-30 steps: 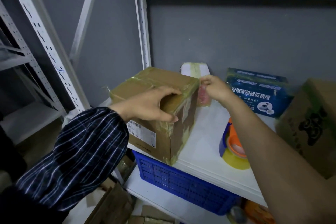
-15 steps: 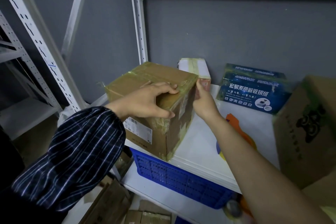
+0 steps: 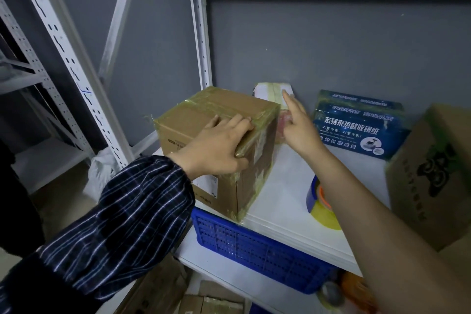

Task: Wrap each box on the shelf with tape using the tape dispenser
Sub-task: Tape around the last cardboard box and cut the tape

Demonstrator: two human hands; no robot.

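Note:
A brown cardboard box (image 3: 201,120) wrapped in yellowish tape sits at the left front corner of the white shelf (image 3: 283,201). My left hand (image 3: 216,145) grips its top front edge, fingers on the lid and thumb on the side. My right hand (image 3: 298,125) hovers just right of the box with fingers extended toward a small white taped box (image 3: 270,90) at the back, holding nothing. The tape dispenser (image 3: 318,201), blue and orange with a yellow tape roll, lies on the shelf partly under my right forearm.
A blue printed box (image 3: 356,125) stands at the back right, and a large brown carton (image 3: 433,171) fills the right edge. A blue plastic crate (image 3: 244,242) sits on the shelf below. White perforated uprights (image 3: 201,33) frame the bay. Cartons lie on the floor.
My right hand has come off the brown box's right upper edge and now reaches back with fingers straight. My left hand keeps its hold on the box.

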